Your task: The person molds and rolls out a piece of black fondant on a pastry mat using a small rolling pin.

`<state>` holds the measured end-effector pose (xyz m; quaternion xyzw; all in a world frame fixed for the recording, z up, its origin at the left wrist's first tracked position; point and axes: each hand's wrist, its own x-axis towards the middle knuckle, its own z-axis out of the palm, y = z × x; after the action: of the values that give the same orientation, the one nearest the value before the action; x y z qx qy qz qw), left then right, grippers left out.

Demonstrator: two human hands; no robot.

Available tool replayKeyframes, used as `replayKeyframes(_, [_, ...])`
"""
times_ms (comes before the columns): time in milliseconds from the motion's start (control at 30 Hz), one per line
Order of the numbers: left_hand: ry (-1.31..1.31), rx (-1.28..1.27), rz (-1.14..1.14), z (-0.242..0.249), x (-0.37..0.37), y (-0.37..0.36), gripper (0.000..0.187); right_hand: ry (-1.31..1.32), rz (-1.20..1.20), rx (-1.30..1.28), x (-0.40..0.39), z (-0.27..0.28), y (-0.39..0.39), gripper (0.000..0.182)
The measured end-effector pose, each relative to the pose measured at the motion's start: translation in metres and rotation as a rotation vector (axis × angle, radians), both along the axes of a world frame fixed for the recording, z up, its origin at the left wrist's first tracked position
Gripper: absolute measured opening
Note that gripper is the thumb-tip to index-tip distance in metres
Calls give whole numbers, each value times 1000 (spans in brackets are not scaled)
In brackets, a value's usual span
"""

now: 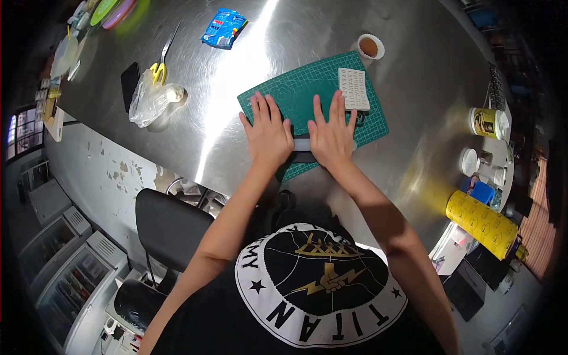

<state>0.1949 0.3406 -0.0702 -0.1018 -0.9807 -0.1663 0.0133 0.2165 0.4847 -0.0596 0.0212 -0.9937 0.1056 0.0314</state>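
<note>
My left hand [270,136] lies flat with its fingers stretched forward over a green cutting mat [307,77]. Beside it, my right hand [332,136] rests the same way, fingers spread. Both palms press on a pale, translucent roller [302,144] lying crosswise on the mat, and only parts of it show between and beside the hands. What lies under the roller is hidden. A white letter mould [354,89] sits on the mat just past my right fingertips. Near the mat's far right corner stands a white paper cup [379,48] with something brown in it.
On the steel table [236,77] are a blue packet [223,28], yellow-handled scissors [158,72], a black phone [128,86] and a clear plastic bag [151,97] with a pale lump. Tubs [488,122] and a yellow roll [482,222] line the right. A black chair [171,228] stands at left.
</note>
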Motion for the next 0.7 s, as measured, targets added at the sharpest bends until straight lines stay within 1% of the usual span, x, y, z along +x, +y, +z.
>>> replayKeyframes(67, [40,-80,17,0,-12,1,63,58,-3,14,-10,-2,1,55])
replayKeyframes(200, [65,-42,45,-5,-29,5,61,114,-43,16,-25,-5,2,54])
replayKeyframes(333, [53,-15,-17,3,20,-2,60,111,8,-9,20,2,-2,53])
replayKeyframes(400, [56,-4,-36,-2,47,-8,59,36,3,-86,48,-2,-4,54])
replayKeyframes(533, [81,-8,-73,-3,63,-15,59,29,13,-105,68,2,0,54])
replayKeyframes(600, [-4,20,-101,-2,63,-18,59,20,113,-232,75,4,7,49])
replayKeyframes(633, [-50,53,-94,0,63,-20,56,33,101,-234,81,0,10,49])
replayKeyframes(667, [-43,50,-106,1,62,-24,56,50,117,-180,87,-6,13,46])
replayKeyframes(700, [-105,266,-125,3,62,-28,55,64,133,-126,94,-6,16,43])
